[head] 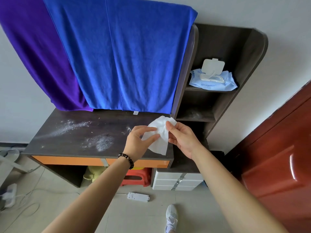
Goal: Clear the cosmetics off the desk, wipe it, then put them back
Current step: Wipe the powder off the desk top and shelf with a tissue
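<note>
Now pinching a white wipe [159, 137] at two edges: left hand [139, 140] on the near-left side, right hand [182, 137] on the upper right. Both closed on it with thumb and fingertips, spreading the sheet in the air just above the right end of the desk [75, 148]. Not yet touching the wood.

Likely ways to go wrong from here:
- Smearing rather than lifting the white powder [101, 143] if dragged through it wet in one long pass.
- Sweeping that powder over the front edge to the floor, or back under the hem of the blue towel [117, 56] resting on the rear of the top.
- Tearing or bunching the thin sheet if pulled too hard between the two pinches.

As for containers:
- Wipes pack [212, 81] lying on the upper shelf of the shelf unit [244, 47], lid flipped up, remaining sheets not visible.
- Middle shelf [195, 115] showing only a faint dusty patch, too dim to name.
- Orange drawers [67, 160] under the desk and white drawer unit [168, 180] beside them shut, contents hidden.

No cosmetics in sight anywhere; probably cleared off, with the wiping stage about to begin.
</note>
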Tool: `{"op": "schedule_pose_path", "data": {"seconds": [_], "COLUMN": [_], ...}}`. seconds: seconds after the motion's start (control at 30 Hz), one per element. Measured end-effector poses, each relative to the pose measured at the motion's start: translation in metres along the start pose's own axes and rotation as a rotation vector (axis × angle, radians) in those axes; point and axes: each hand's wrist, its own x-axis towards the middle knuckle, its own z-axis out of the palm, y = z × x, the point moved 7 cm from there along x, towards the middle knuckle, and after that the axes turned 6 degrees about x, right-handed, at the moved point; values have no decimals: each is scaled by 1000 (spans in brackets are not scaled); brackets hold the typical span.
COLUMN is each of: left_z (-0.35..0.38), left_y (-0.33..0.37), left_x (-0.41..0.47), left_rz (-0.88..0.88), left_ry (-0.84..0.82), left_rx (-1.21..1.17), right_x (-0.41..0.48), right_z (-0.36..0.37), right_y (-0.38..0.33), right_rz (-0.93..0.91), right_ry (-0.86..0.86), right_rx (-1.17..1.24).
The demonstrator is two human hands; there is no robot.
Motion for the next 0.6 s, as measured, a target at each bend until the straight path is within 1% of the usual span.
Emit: {"op": "schedule_pose_path", "data": {"seconds": [0.07, 0.17, 0.33, 0.37, 0.4, 0.5, 0.53, 0.6], "left_z": [2, 0, -5, -2, 3, 19, 24, 35], "left_y": [-5, -14, -28, -32, -37, -57, -66, -87], "left_x": [3, 8, 17, 18, 20, 23, 25, 34], "left_rz": [-42, -144, -166, -172, -184, -224, -238, -264], "left_ry": [23, 48, 47, 40, 34, 8, -8, -39], "left_rx": [-11, -97, -135, -145, -151, -138, -119, -50], "right_x": [5, 13, 26, 27, 28, 28, 30, 42], "right_z": [0, -4, -21, -22, -21, -21, -25, -39], "right_y": [4, 9, 24, 30, 38, 68, 79, 98], "right_rz": [21, 69, 63, 77, 112, 303, 357, 424], "right_ry": [-26, -39, 123, 126, 100, -39, -60, -23], "right_rx": [14, 83, 158, 172, 188, 213, 207, 200]}}
